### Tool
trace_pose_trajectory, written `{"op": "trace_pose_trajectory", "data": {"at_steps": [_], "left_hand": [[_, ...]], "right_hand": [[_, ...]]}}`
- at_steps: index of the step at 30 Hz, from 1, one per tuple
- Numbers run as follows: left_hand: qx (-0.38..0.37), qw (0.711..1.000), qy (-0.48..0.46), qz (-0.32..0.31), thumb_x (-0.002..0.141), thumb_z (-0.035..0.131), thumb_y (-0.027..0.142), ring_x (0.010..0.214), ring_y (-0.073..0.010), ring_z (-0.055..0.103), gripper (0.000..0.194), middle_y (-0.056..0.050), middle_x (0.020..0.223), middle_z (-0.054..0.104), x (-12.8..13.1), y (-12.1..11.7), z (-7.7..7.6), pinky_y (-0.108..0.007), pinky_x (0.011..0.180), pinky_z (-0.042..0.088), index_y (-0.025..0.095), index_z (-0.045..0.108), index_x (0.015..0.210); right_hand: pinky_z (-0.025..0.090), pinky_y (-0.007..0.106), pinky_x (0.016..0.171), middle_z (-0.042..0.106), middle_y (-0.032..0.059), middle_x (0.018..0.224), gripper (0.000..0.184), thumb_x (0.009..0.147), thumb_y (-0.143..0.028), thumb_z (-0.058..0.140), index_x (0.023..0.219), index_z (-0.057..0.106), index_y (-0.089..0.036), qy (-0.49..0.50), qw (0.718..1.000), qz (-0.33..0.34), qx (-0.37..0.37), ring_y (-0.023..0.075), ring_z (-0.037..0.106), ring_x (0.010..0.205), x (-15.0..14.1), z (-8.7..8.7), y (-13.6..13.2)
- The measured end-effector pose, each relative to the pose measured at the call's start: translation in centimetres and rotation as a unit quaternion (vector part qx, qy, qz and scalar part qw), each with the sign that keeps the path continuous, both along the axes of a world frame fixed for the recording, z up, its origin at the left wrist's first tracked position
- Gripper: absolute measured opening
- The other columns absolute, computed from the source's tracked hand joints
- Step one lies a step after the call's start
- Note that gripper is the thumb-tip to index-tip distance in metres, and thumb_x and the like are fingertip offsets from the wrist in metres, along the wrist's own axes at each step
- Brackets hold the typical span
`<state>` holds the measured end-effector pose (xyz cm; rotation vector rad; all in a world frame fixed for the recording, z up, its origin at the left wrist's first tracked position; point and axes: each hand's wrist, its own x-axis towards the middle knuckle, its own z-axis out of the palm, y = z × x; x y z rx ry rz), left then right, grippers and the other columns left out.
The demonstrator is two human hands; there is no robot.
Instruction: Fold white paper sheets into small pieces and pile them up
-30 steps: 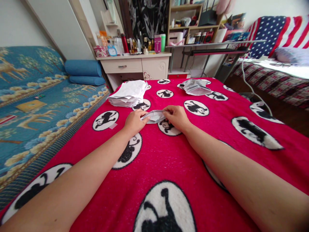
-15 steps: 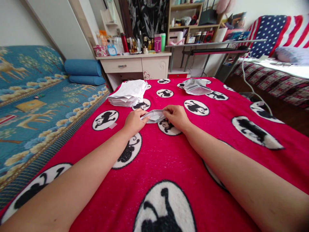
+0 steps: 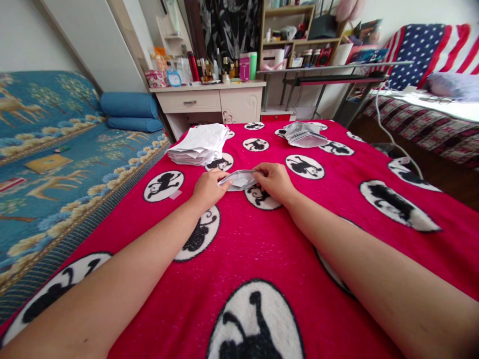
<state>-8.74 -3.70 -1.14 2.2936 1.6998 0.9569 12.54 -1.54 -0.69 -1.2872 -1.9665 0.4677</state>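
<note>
A small folded white paper (image 3: 240, 180) is held low over the red patterned cloth (image 3: 239, 234), between my two hands. My left hand (image 3: 211, 189) grips its left end, thumb on the near side and fingers behind. At the right end my right hand (image 3: 274, 180) pinches the paper's upper corner between thumb and fingers. Beyond my left hand lies a thick stack of white paper sheets (image 3: 204, 142). Farther off to the right is a smaller pile of folded papers (image 3: 305, 134).
A small pale scrap (image 3: 175, 194) lies on the cloth left of my left hand. A blue couch (image 3: 75, 174) runs along the left side. At the far end stands a white dresser (image 3: 209, 99) crowded with bottles. A white cable (image 3: 392, 134) hangs at the right.
</note>
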Motion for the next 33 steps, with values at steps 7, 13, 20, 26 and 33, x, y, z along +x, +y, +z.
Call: {"op": "trace_pose_trajectory", "data": {"at_steps": [7, 13, 20, 26, 33], "left_hand": [[0.002, 1.000, 0.008, 0.004, 0.081, 0.060, 0.038, 0.083, -0.0192, 0.061, 0.029, -0.005, 0.095, 0.071, -0.06, 0.06, -0.16, -0.029, 0.078, 0.048, 0.020, 0.074, 0.098], [0.002, 1.000, 0.008, 0.007, 0.081, 0.060, 0.038, 0.083, -0.0194, 0.061, 0.029, -0.005, 0.096, 0.071, -0.09, 0.17, -0.28, -0.030, 0.079, 0.048, 0.019, 0.074, 0.098], [0.001, 1.000, 0.006, 0.007, 0.080, 0.060, 0.037, 0.084, -0.0193, 0.061, 0.028, -0.005, 0.097, 0.071, -0.09, 0.15, -0.28, -0.030, 0.080, 0.048, 0.020, 0.074, 0.098], [0.002, 1.000, 0.007, 0.005, 0.081, 0.060, 0.038, 0.084, -0.0195, 0.062, 0.029, -0.005, 0.097, 0.070, -0.15, 0.19, -0.32, -0.031, 0.081, 0.048, 0.020, 0.073, 0.099], [0.002, 1.000, 0.004, 0.005, 0.081, 0.060, 0.038, 0.084, -0.0197, 0.062, 0.029, -0.005, 0.097, 0.071, -0.16, 0.19, -0.37, -0.031, 0.081, 0.049, 0.020, 0.073, 0.098]], "right_hand": [[0.037, 0.023, 0.054, 0.066, 0.0033, 0.067, 0.023, 0.081, -0.027, 0.054, 0.090, 0.073, -0.018, -0.004, 1.000, -0.001, 0.003, 0.0135, 0.056, 0.059, -0.03, 0.04, -0.08], [0.037, 0.023, 0.054, 0.066, 0.0033, 0.067, 0.022, 0.081, -0.028, 0.054, 0.087, 0.072, -0.019, -0.008, 1.000, -0.002, 0.003, 0.0137, 0.056, 0.059, -0.05, 0.04, 0.01], [0.037, 0.023, 0.055, 0.066, 0.0031, 0.067, 0.022, 0.080, -0.028, 0.054, 0.087, 0.072, -0.019, -0.011, 1.000, -0.007, 0.002, 0.0138, 0.056, 0.060, -0.08, 0.03, -0.06], [0.037, 0.023, 0.055, 0.066, 0.0035, 0.068, 0.022, 0.081, -0.028, 0.054, 0.088, 0.073, -0.019, -0.014, 1.000, -0.003, 0.006, 0.0140, 0.056, 0.061, -0.08, 0.17, -0.15], [0.038, 0.024, 0.055, 0.066, 0.0036, 0.068, 0.022, 0.081, -0.028, 0.053, 0.088, 0.072, -0.019, -0.013, 1.000, 0.000, 0.003, 0.0143, 0.056, 0.061, -0.12, 0.24, -0.19]]}}
